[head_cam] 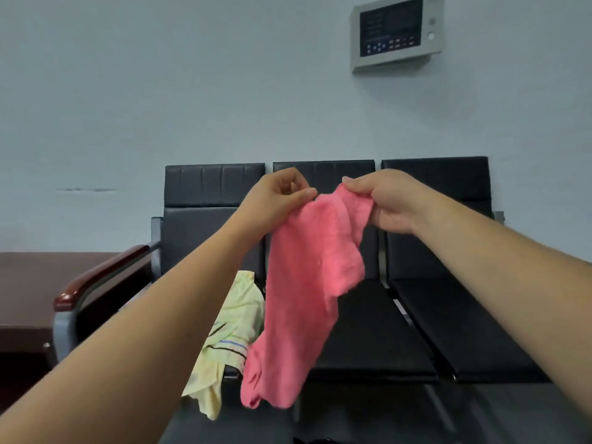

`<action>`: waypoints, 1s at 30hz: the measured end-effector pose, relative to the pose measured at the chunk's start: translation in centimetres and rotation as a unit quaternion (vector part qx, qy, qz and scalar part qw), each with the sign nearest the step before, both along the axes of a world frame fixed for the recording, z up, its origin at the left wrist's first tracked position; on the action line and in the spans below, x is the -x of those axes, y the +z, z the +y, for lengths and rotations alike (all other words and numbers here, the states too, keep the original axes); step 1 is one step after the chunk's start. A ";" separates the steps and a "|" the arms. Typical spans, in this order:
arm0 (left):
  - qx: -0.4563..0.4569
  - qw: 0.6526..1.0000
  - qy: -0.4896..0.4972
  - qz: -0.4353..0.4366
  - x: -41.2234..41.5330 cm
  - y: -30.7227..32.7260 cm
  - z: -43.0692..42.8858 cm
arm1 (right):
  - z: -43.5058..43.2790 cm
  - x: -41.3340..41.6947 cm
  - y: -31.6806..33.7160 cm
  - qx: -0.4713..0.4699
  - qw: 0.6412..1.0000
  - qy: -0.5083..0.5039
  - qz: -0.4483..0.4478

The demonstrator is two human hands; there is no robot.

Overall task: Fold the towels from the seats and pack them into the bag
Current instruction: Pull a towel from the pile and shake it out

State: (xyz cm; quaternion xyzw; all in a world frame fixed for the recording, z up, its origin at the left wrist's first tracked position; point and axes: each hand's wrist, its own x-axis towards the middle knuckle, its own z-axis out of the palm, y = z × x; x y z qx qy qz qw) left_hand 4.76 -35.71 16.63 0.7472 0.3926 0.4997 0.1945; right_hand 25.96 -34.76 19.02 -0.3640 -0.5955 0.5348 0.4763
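Note:
A pink towel (pixel 304 283) hangs in the air in front of the middle seat, held up by its top edge. My left hand (pixel 278 200) pinches the top edge at its left end. My right hand (pixel 381 200) grips the bunched top edge at the right end. The towel droops down below seat level, its lower end crumpled. A pale yellow towel (pixel 230 331) with dark stripes lies crumpled on the left seat and spills over its front edge, partly hidden by my left forearm. No bag is clearly in view.
A row of black padded seats (pixel 448 315) stands against a pale wall. A dark red armrest (pixel 96 277) ends the row on the left, beside a dark wooden table (pixel 25 283). A wall panel with a screen (pixel 394 30) hangs above.

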 end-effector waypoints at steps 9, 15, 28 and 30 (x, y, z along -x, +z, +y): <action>0.127 0.961 0.093 0.229 2.0 1.6 -1.8 | -0.5 -7.2 1.4 0.061 0.978 -0.133 0.146; 0.222 0.940 0.102 0.236 5.0 -1.6 -1.3 | -1.1 -10.4 -1.5 0.045 0.983 -0.103 0.142; 0.290 0.956 0.010 -0.040 4.7 -5.8 -0.1 | -0.9 -8.1 -1.2 -0.073 0.985 -0.146 -0.060; 0.315 0.947 -0.016 -0.059 4.4 -6.4 -0.1 | -0.7 -8.1 -1.3 -0.069 0.984 -0.149 -0.066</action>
